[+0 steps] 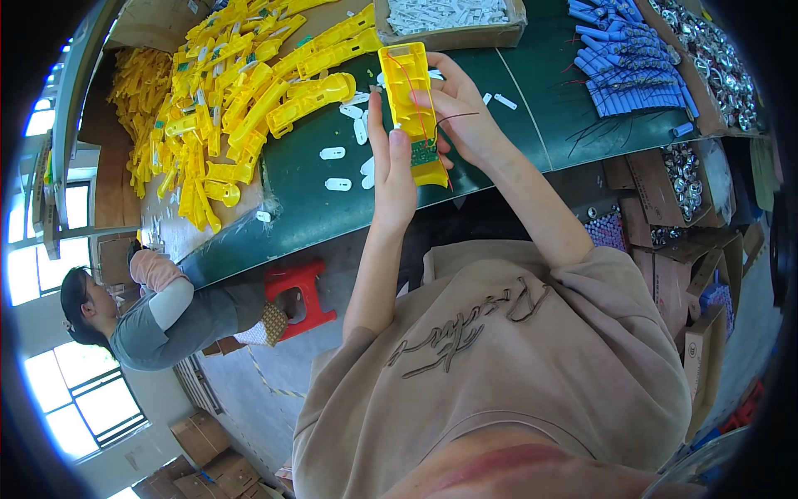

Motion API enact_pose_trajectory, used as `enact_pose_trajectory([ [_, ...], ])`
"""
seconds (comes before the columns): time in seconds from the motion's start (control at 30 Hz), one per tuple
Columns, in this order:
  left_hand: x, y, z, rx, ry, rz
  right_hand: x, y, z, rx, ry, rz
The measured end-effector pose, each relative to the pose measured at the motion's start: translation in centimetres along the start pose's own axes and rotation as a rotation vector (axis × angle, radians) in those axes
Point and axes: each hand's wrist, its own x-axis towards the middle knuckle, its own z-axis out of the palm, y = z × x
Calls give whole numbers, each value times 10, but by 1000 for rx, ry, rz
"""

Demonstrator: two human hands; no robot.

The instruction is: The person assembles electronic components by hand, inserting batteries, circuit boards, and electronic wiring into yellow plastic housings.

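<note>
Both of my hands hold a yellow plastic housing half upright above the table, its hollow ribbed side in view. A small green circuit board sits at its lower part, with a thin red wire running up the housing and a dark wire off to the right. My left hand grips the left edge, thumb against the lower part near the board. My right hand wraps round the right side, its thumb laid over the inside. Small white oval pieces lie on the table near my left hand.
On the green table a heap of yellow housings covers the left. A carton of white parts stands behind my hands. Blue wired cylinders and a carton of shiny metal parts are right. Another person works left, by a red stool.
</note>
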Motion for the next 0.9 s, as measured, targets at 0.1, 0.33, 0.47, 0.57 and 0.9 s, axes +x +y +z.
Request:
enact_pose_trajectory([
  [0.1, -3, -9, -3, 18, 31, -30, 0, 9, 12, 304, 85, 74],
  [0.33, 1, -3, -22, 22, 121, 74, -13, 28, -20, 103, -62, 31],
  [0.47, 14, -2, -30, 38, 187, 76, -36, 14, 7, -623, -58, -469],
  [0.57, 16, -6, -20, 166, 263, 187, -35, 23, 15, -779, 97, -562],
  [0.9, 14, -3, 0, 237, 324, 235, -32, 28, 23, -495, 213, -365],
])
